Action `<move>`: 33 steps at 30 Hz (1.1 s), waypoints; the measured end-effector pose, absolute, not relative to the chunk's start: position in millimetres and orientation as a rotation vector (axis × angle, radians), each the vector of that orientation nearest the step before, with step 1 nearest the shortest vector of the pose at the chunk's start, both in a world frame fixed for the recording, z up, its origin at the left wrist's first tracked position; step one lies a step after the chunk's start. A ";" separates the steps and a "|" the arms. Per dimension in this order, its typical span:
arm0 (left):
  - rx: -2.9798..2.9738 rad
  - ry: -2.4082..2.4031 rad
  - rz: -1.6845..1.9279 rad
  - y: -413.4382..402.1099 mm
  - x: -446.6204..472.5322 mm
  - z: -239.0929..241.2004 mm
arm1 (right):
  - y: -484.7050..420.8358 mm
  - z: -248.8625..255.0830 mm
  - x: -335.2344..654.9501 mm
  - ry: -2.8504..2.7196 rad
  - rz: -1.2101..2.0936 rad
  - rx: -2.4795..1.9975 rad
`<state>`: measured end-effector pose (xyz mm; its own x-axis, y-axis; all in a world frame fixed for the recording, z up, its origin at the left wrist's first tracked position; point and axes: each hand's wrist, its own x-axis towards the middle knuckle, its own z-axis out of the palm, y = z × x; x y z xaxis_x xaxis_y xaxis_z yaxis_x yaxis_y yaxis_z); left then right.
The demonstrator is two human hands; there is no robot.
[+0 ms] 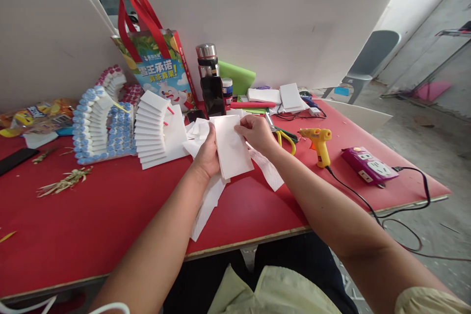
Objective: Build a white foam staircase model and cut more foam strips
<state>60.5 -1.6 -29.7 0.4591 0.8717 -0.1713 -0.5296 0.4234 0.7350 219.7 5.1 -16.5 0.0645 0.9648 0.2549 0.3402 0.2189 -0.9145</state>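
Observation:
A white rectangular card or folded sheet is held up over the red table. My left hand grips its left edge, thumb along the front. At the upper right of the same piece, the fingers of my right hand pinch the edge. Under and beside it lie crumpled strips of white paper, one of them below my right wrist. To the left stands a fan of stacked white foam-like strips. Yellow-handled scissors lie just beyond my right wrist.
A yellow glue gun and a purple power strip with cables are at the right on the red table. Behind stand a thermos, a black phone and a shopping bag. Blue-and-white bundled pieces sit left.

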 end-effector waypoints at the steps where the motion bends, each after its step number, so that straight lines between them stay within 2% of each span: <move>1: 0.674 0.585 0.948 -1.5 60.2 -29.7 | 5.2 -16.3 220.2 -1.472 0.756 -1.312; 9: 0.764 0.624 0.953 -6.4 60.4 -29.9 | 8.6 -21.9 219.6 -1.480 0.733 -1.355; 13: 0.707 0.686 0.976 -6.3 59.2 -28.9 | 3.8 -7.4 226.2 -1.573 0.730 -1.371; 17: 0.673 0.613 0.966 -5.2 55.4 -24.9 | -3.6 15.9 251.4 -1.771 0.264 -1.653; 19: 0.675 0.592 0.978 -4.8 53.6 -23.7 | -3.6 19.0 265.7 -1.828 0.164 -1.843; 22: 0.670 0.624 0.970 -4.3 52.5 -22.8 | 2.3 10.9 279.8 -1.972 0.307 -1.931; 26: 0.682 0.623 0.963 -3.8 52.4 -23.2 | 10.4 -0.1 282.4 -2.137 0.649 -1.807; 33: 0.654 0.670 0.975 -0.6 50.9 -28.9 | -7.3 27.4 287.6 -1.720 1.101 -1.356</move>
<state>50.9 -0.6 -28.9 0.4002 0.8919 -0.2107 -0.5167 0.4094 0.7520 287.6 -7.3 27.4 -0.2288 0.9734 0.0066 0.4014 0.1006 -0.9104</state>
